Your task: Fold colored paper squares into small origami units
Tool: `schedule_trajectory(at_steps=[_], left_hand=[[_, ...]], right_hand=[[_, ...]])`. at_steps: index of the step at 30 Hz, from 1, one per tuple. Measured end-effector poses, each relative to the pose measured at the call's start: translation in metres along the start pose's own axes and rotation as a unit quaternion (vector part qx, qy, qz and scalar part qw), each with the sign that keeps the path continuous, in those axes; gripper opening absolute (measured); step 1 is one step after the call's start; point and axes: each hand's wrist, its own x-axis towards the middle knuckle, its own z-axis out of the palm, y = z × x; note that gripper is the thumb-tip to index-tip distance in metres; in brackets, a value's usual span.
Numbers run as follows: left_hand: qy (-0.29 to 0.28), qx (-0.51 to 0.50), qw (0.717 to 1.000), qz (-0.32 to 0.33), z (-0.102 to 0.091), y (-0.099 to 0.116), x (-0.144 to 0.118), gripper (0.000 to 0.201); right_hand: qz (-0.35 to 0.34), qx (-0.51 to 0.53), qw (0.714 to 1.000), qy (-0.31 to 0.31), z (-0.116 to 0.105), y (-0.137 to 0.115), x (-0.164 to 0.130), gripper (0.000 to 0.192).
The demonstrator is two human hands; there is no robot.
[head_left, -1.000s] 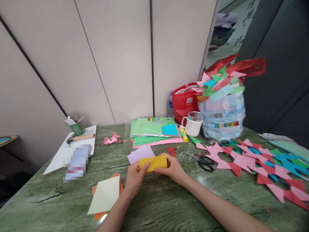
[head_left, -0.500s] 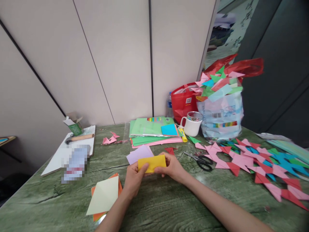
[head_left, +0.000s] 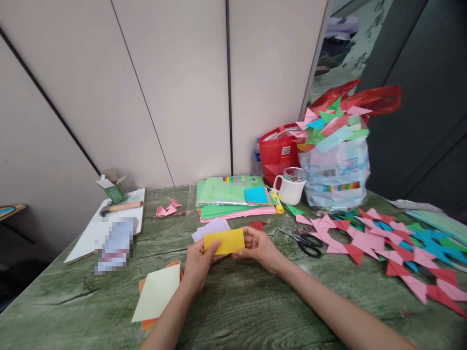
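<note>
A folded yellow paper (head_left: 224,241) is held above the green table (head_left: 241,301), roughly at its middle. My left hand (head_left: 199,265) pinches its left end with the thumb on the front. My right hand (head_left: 260,248) grips its right end. Just behind it a lilac sheet (head_left: 209,227) lies flat. A pale yellow sheet (head_left: 157,292) on orange sheets lies to the left of my left forearm.
A stack of green and pink paper (head_left: 231,199) lies behind, with a white mug (head_left: 292,187), black scissors (head_left: 308,243) and a bag of folded pieces (head_left: 333,160). Folded pink, red and blue shapes (head_left: 394,243) spread on the right. A white board (head_left: 105,223) with a hammer lies left.
Both hands have lifted the yellow paper slightly and shifted it a little to the left. The grip stays the same.
</note>
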Motion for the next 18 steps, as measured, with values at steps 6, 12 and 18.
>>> schedule_trajectory(at_steps=[6, 12, 18], left_hand=[[0.005, 0.009, 1.0, 0.003, -0.0036, -0.001, 0.0031, 0.029], [0.009, -0.009, 1.0, 0.002, -0.0065, 0.0022, 0.0047, 0.034], [-0.01, 0.024, 0.999, -0.027, -0.0047, 0.003, 0.0032, 0.032]], right_hand=[[0.006, 0.01, 1.0, -0.012, -0.001, -0.0016, -0.0001, 0.056], [-0.035, -0.014, 0.999, 0.024, -0.0011, -0.0027, 0.0019, 0.043], [-0.152, -0.149, 0.975, 0.066, -0.0027, -0.0008, 0.0012, 0.01]])
